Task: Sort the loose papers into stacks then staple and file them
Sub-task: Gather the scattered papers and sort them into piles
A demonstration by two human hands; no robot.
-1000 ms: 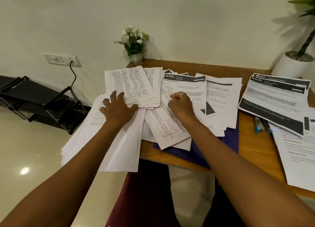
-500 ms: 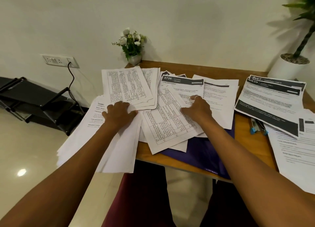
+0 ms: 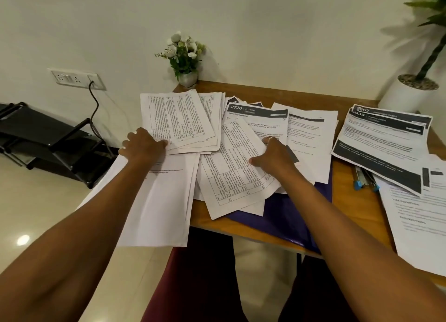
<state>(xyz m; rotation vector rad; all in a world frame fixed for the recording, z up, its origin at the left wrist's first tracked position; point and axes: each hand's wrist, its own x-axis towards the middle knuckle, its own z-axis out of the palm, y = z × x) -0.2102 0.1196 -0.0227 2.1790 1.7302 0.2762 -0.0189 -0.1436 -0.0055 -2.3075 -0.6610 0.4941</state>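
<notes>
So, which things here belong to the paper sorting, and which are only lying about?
Job: papers, table sheets, dark-header stack, purple folder, left hand, right hand.

Lying about: flower pot, plant pot, pens, black rack, wall socket.

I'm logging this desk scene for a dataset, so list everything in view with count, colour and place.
table: one, wooden, against the wall
loose papers: many, white, spread over the table's left and middle
dark-header sheets: several, white and black, right side
folder: one, purple, under the middle papers
pens: a few, blue-capped, right of the folder
flower pot: one, white blooms, far left corner
potted plant: one, white pot, far right
wall socket: one, white, left wall
black rack: one, on the floor left
left hand: flat on papers
right hand: flat on papers
</notes>
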